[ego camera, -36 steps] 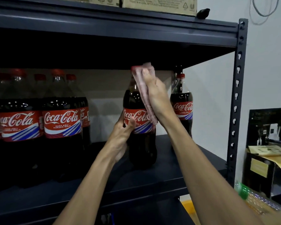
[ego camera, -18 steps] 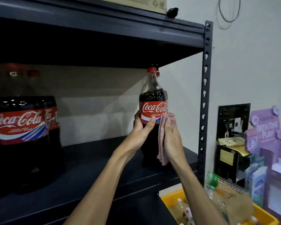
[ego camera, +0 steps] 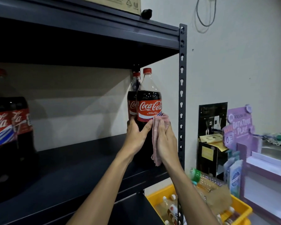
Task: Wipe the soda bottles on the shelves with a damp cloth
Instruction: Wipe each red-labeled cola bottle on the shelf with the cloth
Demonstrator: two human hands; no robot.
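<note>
A large Coca-Cola bottle (ego camera: 148, 101) with a red cap is standing upright near the right end of the dark metal shelf (ego camera: 71, 172), just beside the perforated upright post (ego camera: 182, 95), and a second Coca-Cola bottle (ego camera: 133, 95) is standing right behind it, partly hidden. The left hand (ego camera: 136, 135) is gripping the front bottle's dark lower body just below the red label, its fingers curling round the left side and its thumb lying across the front. The right hand (ego camera: 166, 140) is pressing a pink cloth (ego camera: 155, 153) against the bottle's right side with straight, flat fingers pointing upward; the cloth is poking out above the fingertips at the label's lower corner and hanging below the heel of the palm. More Coca-Cola bottles (ego camera: 6, 127) are standing well apart at the left end of the same shelf. A cardboard box (ego camera: 120, 4) is sitting on the level above. To the right of the rack, a yellow crate (ego camera: 240, 207) is holding smaller bottles, and a purple display card (ego camera: 238, 127) is standing near the wall
</note>
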